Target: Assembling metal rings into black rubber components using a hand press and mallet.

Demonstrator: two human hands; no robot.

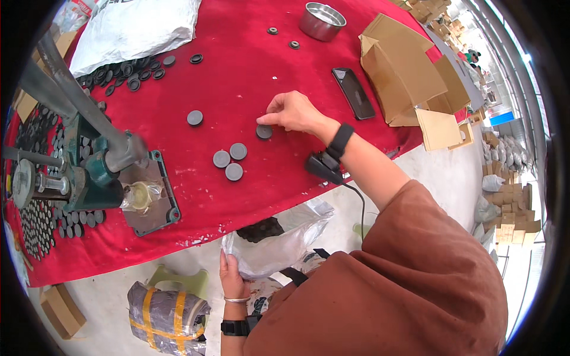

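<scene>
My right hand [295, 113] is over the red-covered table with thumb and fingers pinched together at the edge of a round dark grey cap [264, 132]. To its left, three more grey caps [234, 172] lie in a close cluster, and a single cap [195, 118] lies farther off. Below the table's front edge, my left hand [233, 276] grips the side of a whitish plastic bag [270, 252]. The bag's mouth gapes, and a heap of dark pieces [261, 230] shows inside.
A green hand press [98, 154] stands at the left among many black and grey caps [38, 228]. Toward the back are a white sack [139, 32], a metal bowl [322, 22], a phone [353, 93] and an open cardboard box [401, 68]. A taped bundle [166, 317] sits below.
</scene>
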